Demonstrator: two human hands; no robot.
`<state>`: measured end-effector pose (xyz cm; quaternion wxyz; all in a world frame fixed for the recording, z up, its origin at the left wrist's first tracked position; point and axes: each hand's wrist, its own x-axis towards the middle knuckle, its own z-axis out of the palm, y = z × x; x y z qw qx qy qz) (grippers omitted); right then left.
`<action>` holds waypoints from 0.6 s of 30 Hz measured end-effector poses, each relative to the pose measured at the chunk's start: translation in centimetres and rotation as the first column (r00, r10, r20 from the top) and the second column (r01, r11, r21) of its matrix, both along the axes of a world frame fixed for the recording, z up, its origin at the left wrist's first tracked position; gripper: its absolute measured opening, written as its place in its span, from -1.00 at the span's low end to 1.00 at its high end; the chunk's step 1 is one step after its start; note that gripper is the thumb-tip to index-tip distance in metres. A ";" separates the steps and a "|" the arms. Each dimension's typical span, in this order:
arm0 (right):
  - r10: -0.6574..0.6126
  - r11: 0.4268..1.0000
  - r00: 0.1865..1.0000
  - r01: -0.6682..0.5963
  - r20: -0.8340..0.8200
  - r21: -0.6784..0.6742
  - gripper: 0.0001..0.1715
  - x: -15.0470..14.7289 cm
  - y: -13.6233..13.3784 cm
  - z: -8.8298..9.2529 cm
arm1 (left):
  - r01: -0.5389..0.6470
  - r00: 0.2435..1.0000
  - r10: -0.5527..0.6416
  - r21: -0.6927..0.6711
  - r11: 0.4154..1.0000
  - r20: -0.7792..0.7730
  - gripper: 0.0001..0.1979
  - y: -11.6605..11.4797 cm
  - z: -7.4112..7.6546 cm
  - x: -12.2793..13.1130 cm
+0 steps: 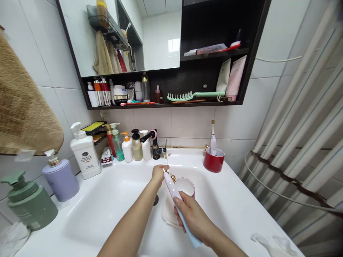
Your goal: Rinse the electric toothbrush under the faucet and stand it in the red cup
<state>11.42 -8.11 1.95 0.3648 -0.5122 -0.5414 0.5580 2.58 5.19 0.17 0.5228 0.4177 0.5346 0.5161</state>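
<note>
While the white sink (112,205) spreads below us, a cup (185,186) sits inside it near our right hand (191,213); that hand wraps the pink-and-blue toothbrush handle (171,185), tilted above the sink; its slim tip points toward our left hand (158,174), pinching a small brush head (166,160).

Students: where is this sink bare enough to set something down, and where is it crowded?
Bare: the right countertop between the red toothbrush cup and crumpled wrap; the basin's left side, between lilac pump bottle and left forearm. Crowded: the row of bottles left of the black faucet; around the right hand.
</note>
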 end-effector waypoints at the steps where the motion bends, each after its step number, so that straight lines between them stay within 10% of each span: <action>1: -0.001 1.000 1.000 0.001 -0.010 0.007 -0.69 0.1 0.0 0.0 | -0.001 0.998 0.002 0.012 1.000 -0.065 -0.85 0.9 0.2 0.6; 10: -0.022 1.000 1.000 0.022 -0.019 0.017 -0.68 0.2 0.6 -0.3 | -0.010 0.867 0.092 0.169 0.986 -0.490 -0.65 7.7 0.7 4.7; 18: -0.001 1.000 1.000 0.002 -0.027 0.013 -0.72 0.4 0.6 -0.2 | 0.071 0.703 0.079 0.181 0.981 -0.707 -0.89 7.9 0.0 3.7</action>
